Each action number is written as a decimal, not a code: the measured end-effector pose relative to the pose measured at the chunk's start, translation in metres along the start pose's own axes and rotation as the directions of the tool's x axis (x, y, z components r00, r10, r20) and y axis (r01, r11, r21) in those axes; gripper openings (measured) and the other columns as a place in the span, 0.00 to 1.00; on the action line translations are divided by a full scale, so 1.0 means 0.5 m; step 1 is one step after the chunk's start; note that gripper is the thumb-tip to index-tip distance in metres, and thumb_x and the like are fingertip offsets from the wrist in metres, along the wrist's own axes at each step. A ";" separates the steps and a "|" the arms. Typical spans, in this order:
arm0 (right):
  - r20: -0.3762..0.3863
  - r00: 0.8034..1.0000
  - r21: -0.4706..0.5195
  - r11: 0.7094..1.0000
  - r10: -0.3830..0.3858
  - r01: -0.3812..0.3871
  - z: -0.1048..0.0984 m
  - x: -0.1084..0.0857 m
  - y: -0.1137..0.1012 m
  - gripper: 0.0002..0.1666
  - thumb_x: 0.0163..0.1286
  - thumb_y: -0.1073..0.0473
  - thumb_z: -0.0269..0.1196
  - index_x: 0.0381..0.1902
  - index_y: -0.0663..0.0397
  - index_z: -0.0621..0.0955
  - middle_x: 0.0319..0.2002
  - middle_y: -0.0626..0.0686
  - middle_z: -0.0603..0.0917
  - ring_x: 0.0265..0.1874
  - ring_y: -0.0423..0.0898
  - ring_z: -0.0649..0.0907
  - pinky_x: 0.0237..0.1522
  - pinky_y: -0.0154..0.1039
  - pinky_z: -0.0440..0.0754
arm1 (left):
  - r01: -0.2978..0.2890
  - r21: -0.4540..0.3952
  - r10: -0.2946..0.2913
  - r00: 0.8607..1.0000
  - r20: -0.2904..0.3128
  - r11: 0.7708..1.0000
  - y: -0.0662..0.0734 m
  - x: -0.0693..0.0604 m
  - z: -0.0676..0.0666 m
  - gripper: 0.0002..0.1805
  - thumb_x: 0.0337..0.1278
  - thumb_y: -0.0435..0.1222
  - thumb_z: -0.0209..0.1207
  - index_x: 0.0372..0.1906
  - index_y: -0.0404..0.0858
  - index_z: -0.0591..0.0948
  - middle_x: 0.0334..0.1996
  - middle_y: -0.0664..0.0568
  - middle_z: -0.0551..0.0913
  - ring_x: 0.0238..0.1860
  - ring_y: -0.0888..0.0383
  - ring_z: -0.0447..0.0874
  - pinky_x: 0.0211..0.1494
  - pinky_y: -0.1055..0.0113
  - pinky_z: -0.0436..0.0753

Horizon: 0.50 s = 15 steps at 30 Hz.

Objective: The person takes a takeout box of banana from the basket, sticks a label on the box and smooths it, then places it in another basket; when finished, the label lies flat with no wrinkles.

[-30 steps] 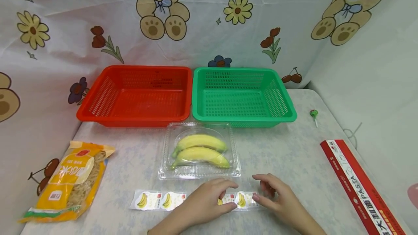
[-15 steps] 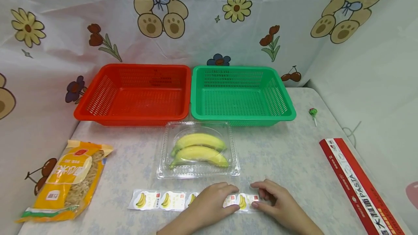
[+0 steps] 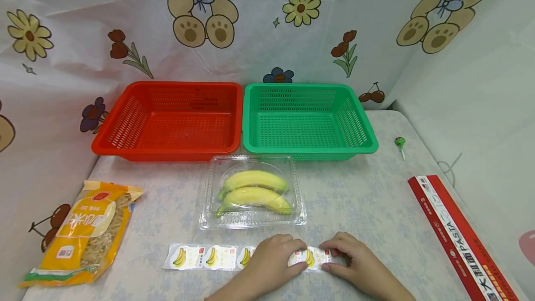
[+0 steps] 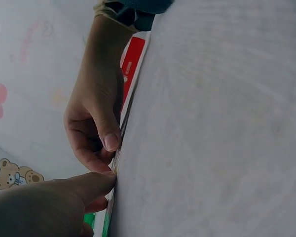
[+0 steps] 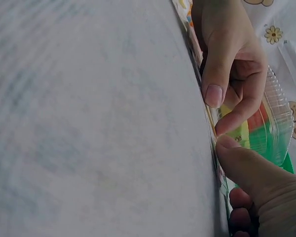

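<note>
A strip of banana stickers lies flat on the table in the head view, nearest the person. My left hand covers part of the strip, its thumb and index finger holding the strip at opposite long edges. At the right end, my right hand holds it likewise between curled fingers and thumb. One sticker shows between the hands. Both wrist views look along the tabletop, with the left thumb and the right thumb against the strip's edge. Behind the hands stands a clear plastic box with two bananas inside.
A red basket and a green basket stand side by side at the back. A yellow pasta bag lies left, a long red pasta box right. Near the right edge is a green lollipop.
My hands have settled lower onto the strip. The right thumb and fingers have come onto its right end, and the left hand has shifted slightly right. Boxes and baskets stay put.
</note>
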State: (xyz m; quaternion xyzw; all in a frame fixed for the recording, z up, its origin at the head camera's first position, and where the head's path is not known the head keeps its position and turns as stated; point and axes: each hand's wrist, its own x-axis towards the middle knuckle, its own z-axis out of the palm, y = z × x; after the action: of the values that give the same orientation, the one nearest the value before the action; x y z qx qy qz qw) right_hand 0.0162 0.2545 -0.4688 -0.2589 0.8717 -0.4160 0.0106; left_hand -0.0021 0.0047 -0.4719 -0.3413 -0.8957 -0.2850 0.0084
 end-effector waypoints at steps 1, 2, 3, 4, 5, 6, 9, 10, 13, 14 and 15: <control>0.006 1.000 -0.006 1.000 0.004 -0.004 0.000 0.000 0.000 0.17 0.60 0.54 0.72 0.48 0.38 0.83 0.33 0.37 0.76 0.29 0.34 0.73 0.28 0.25 0.75 | 0.002 -0.003 -0.002 1.000 -0.001 1.000 0.000 0.001 0.001 0.15 0.55 0.51 0.67 0.46 0.52 0.85 0.33 0.66 0.84 0.34 0.73 0.79 0.37 0.78 0.77; 0.010 1.000 -0.013 1.000 0.007 -0.007 -0.001 0.000 0.001 0.17 0.61 0.53 0.72 0.48 0.38 0.83 0.34 0.36 0.76 0.30 0.33 0.73 0.28 0.25 0.75 | 0.004 -0.004 -0.004 1.000 -0.001 1.000 0.001 0.002 0.001 0.15 0.55 0.51 0.68 0.46 0.52 0.85 0.33 0.66 0.84 0.34 0.73 0.79 0.37 0.78 0.77; 0.015 1.000 -0.018 1.000 0.008 -0.008 -0.001 0.000 0.001 0.17 0.61 0.53 0.72 0.48 0.37 0.83 0.34 0.36 0.76 0.30 0.33 0.73 0.29 0.25 0.75 | 0.006 -0.007 -0.006 1.000 0.000 1.000 0.001 0.002 0.001 0.15 0.55 0.51 0.68 0.46 0.53 0.85 0.33 0.66 0.85 0.34 0.73 0.79 0.36 0.78 0.77; 0.020 1.000 -0.018 1.000 0.012 -0.011 -0.001 0.000 0.001 0.17 0.61 0.53 0.72 0.48 0.37 0.83 0.35 0.36 0.77 0.30 0.33 0.73 0.29 0.25 0.75 | 0.008 -0.011 -0.008 1.000 0.000 1.000 0.001 0.003 0.002 0.15 0.55 0.51 0.68 0.45 0.53 0.85 0.33 0.66 0.85 0.34 0.73 0.79 0.36 0.78 0.77; 0.024 1.000 -0.020 1.000 0.013 -0.012 -0.002 0.000 0.002 0.17 0.61 0.53 0.72 0.48 0.37 0.83 0.35 0.36 0.77 0.30 0.33 0.73 0.29 0.25 0.75 | 0.011 -0.015 -0.011 1.000 0.002 1.000 0.002 0.004 0.002 0.14 0.55 0.51 0.68 0.45 0.53 0.86 0.33 0.66 0.86 0.34 0.73 0.80 0.36 0.78 0.77; 0.028 1.000 -0.019 1.000 0.010 -0.010 -0.002 0.001 0.002 0.17 0.61 0.53 0.72 0.48 0.37 0.83 0.35 0.36 0.77 0.31 0.33 0.73 0.29 0.25 0.75 | 0.013 -0.019 -0.013 1.000 0.004 1.000 0.002 0.005 0.002 0.14 0.55 0.52 0.68 0.45 0.53 0.86 0.33 0.66 0.86 0.34 0.73 0.80 0.36 0.78 0.77; 0.035 0.999 -0.017 1.000 0.006 -0.005 -0.002 0.001 0.002 0.17 0.60 0.52 0.72 0.48 0.37 0.82 0.36 0.36 0.77 0.31 0.33 0.73 0.30 0.25 0.74 | 0.027 -0.032 -0.026 0.999 0.019 0.999 0.003 0.007 0.003 0.14 0.55 0.52 0.68 0.45 0.54 0.85 0.35 0.66 0.87 0.36 0.72 0.82 0.36 0.76 0.78; 0.037 0.999 -0.018 1.000 0.003 -0.002 -0.003 0.001 0.002 0.17 0.60 0.52 0.72 0.47 0.37 0.82 0.37 0.36 0.77 0.31 0.33 0.73 0.31 0.25 0.75 | 0.032 -0.036 -0.031 0.999 0.025 0.999 0.003 0.007 0.003 0.15 0.55 0.52 0.68 0.46 0.54 0.85 0.36 0.66 0.88 0.37 0.71 0.83 0.37 0.76 0.79; 0.043 0.999 -0.030 1.000 0.000 0.001 -0.003 0.003 0.000 0.16 0.60 0.52 0.72 0.46 0.36 0.82 0.37 0.36 0.77 0.32 0.32 0.73 0.33 0.24 0.74 | 0.041 -0.042 -0.039 0.999 0.033 0.998 0.004 0.008 0.002 0.15 0.55 0.52 0.68 0.46 0.54 0.85 0.39 0.66 0.88 0.38 0.70 0.84 0.38 0.74 0.80; 0.044 0.999 -0.034 0.999 0.002 -0.001 -0.003 0.004 -0.001 0.16 0.61 0.51 0.72 0.46 0.36 0.82 0.38 0.36 0.77 0.32 0.31 0.73 0.33 0.24 0.75 | 0.041 -0.042 -0.040 0.999 0.032 0.998 0.004 0.008 0.002 0.15 0.55 0.52 0.68 0.46 0.54 0.85 0.39 0.66 0.88 0.39 0.70 0.84 0.38 0.74 0.80; 0.046 0.999 -0.037 0.999 0.006 -0.005 -0.003 0.005 -0.002 0.15 0.61 0.51 0.71 0.46 0.35 0.81 0.38 0.36 0.76 0.32 0.31 0.73 0.33 0.24 0.74 | 0.042 -0.041 -0.040 0.999 0.030 0.998 0.005 0.009 0.002 0.15 0.55 0.52 0.68 0.46 0.54 0.85 0.39 0.66 0.88 0.39 0.69 0.84 0.38 0.74 0.80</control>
State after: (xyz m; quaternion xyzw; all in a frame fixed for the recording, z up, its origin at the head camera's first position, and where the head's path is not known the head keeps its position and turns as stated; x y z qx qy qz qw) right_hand 0.0142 0.2539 -0.4666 -0.2663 0.8794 -0.3937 0.0271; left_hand -0.0039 0.0092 -0.4705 -0.3271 -0.8964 -0.2987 -0.0178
